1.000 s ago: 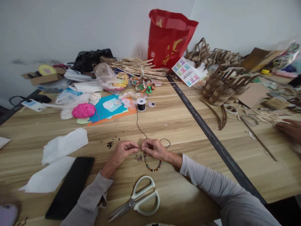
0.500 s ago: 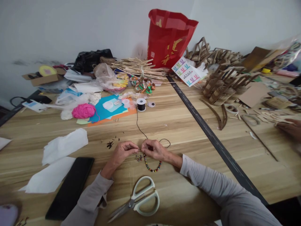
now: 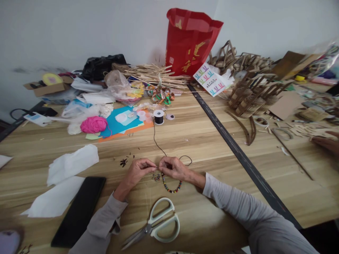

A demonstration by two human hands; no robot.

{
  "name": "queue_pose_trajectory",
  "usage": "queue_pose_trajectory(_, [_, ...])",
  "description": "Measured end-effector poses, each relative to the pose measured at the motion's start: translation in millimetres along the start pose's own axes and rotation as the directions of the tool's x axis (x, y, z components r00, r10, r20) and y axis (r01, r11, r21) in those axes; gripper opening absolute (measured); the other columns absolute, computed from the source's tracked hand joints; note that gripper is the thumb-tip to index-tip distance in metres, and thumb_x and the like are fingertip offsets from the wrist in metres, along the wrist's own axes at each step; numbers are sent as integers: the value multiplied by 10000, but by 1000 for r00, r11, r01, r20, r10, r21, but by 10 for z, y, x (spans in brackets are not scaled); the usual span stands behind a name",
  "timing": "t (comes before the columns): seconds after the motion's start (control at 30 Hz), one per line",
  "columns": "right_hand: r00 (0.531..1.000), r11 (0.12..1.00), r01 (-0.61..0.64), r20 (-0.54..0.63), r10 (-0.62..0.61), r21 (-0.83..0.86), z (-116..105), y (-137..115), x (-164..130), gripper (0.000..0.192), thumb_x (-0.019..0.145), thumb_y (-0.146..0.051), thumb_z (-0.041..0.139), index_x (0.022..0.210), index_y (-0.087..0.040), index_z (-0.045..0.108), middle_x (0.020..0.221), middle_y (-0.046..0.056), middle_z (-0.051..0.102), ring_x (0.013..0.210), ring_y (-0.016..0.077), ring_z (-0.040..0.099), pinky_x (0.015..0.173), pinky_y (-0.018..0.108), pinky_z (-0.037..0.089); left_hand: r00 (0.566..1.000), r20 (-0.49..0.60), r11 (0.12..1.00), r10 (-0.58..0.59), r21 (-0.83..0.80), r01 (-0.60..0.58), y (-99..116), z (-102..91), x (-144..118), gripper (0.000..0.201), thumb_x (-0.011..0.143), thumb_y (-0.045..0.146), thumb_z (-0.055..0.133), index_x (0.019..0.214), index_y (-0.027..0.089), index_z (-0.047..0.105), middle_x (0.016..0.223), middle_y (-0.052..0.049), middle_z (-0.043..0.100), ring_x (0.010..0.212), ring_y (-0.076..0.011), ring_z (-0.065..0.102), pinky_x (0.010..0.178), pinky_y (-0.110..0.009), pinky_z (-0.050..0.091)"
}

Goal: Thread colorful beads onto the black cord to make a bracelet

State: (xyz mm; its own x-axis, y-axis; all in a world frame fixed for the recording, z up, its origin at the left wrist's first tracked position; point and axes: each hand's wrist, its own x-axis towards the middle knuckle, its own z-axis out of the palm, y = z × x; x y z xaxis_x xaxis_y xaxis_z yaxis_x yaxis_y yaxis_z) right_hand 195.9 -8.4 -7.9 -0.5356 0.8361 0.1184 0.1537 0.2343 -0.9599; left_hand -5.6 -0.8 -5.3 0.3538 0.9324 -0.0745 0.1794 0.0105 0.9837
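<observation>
My left hand (image 3: 140, 168) and my right hand (image 3: 173, 168) meet fingertip to fingertip over the table. Both are pinched on a thin black cord (image 3: 158, 141), which runs back to a white spool (image 3: 159, 117) and loops out behind my right wrist. A string of multicoloured beads (image 3: 172, 191) hangs in a curve below my right hand and rests on the wood. Just under the fingertips lies a small cluster of loose beads (image 3: 156, 177). Whether a bead sits between the fingers is too small to tell. White-handled scissors (image 3: 156, 224) lie nearer to me, blades toward the lower left.
Short black cord scraps (image 3: 123, 162) lie beyond my left hand. At left are white paper sheets (image 3: 72, 164) and a black flat case (image 3: 79, 211). Pink yarn (image 3: 93, 124), a red bag (image 3: 192, 42) and woven baskets (image 3: 246, 100) stand farther back. Another person's hand (image 3: 327, 141) is at the right edge.
My hands hold nearly the same pinch, with only a slight shift at the fingertips. The other person's hand at the right edge has moved a little.
</observation>
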Motion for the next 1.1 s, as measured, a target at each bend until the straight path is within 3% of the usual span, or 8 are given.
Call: queue_pose_trajectory(1.1, [999,998,29,-33,-31,-60,13,63,0,103,843,-207,548,822,-121,602,616,-30,489,540,70,405,496,168,317,1000,-1,998,-12,-59,12,-5,18,2,101,618,171,745,706,131,716,643,-21,718,596,-133,629,598,-225,492])
